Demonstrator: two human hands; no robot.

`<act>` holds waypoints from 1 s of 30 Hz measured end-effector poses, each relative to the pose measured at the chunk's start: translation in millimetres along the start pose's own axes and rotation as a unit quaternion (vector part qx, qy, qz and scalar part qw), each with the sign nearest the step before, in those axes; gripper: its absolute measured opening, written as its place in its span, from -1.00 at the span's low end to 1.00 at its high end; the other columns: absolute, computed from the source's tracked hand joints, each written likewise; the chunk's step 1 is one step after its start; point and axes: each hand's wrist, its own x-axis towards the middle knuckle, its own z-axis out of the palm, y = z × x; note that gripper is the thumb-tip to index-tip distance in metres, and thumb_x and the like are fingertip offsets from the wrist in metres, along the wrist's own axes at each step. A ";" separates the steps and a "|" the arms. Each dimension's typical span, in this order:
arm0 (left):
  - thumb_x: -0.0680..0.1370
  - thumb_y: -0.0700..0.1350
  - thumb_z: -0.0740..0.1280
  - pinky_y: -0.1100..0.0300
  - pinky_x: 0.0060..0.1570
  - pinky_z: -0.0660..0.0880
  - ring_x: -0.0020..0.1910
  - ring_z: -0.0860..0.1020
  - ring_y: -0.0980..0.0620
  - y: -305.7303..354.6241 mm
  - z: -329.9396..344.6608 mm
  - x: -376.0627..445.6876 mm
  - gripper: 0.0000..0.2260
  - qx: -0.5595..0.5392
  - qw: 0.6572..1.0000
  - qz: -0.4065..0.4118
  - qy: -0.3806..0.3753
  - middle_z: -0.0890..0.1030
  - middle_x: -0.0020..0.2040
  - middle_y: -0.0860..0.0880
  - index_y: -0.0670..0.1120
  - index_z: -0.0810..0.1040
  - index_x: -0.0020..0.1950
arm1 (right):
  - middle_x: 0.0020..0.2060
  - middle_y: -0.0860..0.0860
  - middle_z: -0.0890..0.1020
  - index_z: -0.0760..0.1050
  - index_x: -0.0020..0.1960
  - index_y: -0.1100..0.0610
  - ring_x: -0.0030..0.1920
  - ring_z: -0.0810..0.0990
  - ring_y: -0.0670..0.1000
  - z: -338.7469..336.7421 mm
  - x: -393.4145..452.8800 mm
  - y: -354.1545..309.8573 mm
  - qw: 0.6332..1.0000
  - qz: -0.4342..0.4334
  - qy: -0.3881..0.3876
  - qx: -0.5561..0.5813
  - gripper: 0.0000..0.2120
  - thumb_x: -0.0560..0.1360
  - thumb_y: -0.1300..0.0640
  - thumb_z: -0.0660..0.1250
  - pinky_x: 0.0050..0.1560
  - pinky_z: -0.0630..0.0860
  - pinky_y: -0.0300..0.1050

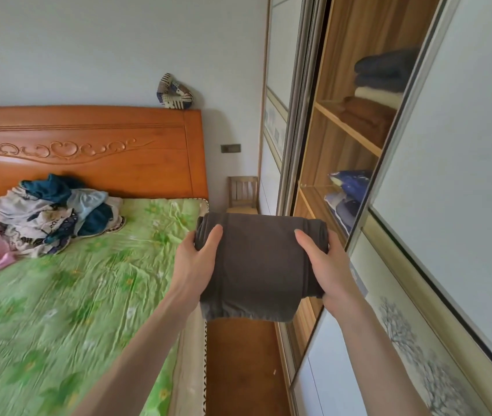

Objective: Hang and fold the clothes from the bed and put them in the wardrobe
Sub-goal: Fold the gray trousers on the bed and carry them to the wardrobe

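Observation:
A folded dark grey garment [258,265] is held in the air between the bed and the wardrobe. My left hand [193,262] grips its left edge and my right hand [327,265] grips its right edge, thumbs on top. A heap of unfolded clothes [43,217], blue, white and pink, lies on the green bed sheet [58,310] near the headboard. The wardrobe [344,130] stands open on the right, with folded items [380,85] stacked on an upper shelf and blue patterned bedding [347,193] on a lower one.
An orange wooden headboard [88,151] backs the bed, with a patterned cloth bag [174,93] on its top corner. A small wooden chair [243,193] stands at the far end of the narrow floor strip [244,364]. The sliding wardrobe door [449,205] fills the right side.

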 end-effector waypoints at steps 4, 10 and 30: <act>0.60 0.26 0.39 0.36 -0.30 0.53 -0.12 0.65 0.22 7.1 20.5 59.6 -0.77 0.012 1.000 0.003 0.009 0.66 0.00 0.15 0.14 0.55 0.07 | 0.07 -0.32 0.60 0.44 -0.02 -0.52 0.14 0.62 -0.07 14.8 64.5 -4.3 1.000 -0.001 0.010 -0.012 -0.66 0.28 -0.49 0.44 0.20 0.64 0.11; 0.59 0.28 0.39 0.28 -0.24 0.54 -0.07 0.66 0.16 24.5 51.0 143.6 -0.76 0.016 1.000 0.007 0.009 0.67 0.02 0.11 0.15 0.55 0.08 | -0.09 -0.40 0.61 0.43 0.16 -0.40 -0.08 0.65 -0.16 36.8 145.4 -27.4 0.999 0.012 0.003 0.035 -0.62 0.43 -0.35 0.49 -0.38 0.56 -0.36; 0.62 0.26 0.35 0.30 -0.19 0.50 -0.02 0.61 0.12 52.3 187.1 352.0 -0.62 0.035 0.987 0.027 -0.153 0.63 0.06 0.08 0.03 0.52 0.27 | 0.30 -0.23 0.54 0.33 0.50 -0.22 0.34 0.54 -0.01 36.1 321.3 -45.0 0.978 -0.054 0.200 -0.004 -0.40 0.53 -0.21 0.46 0.34 0.55 0.08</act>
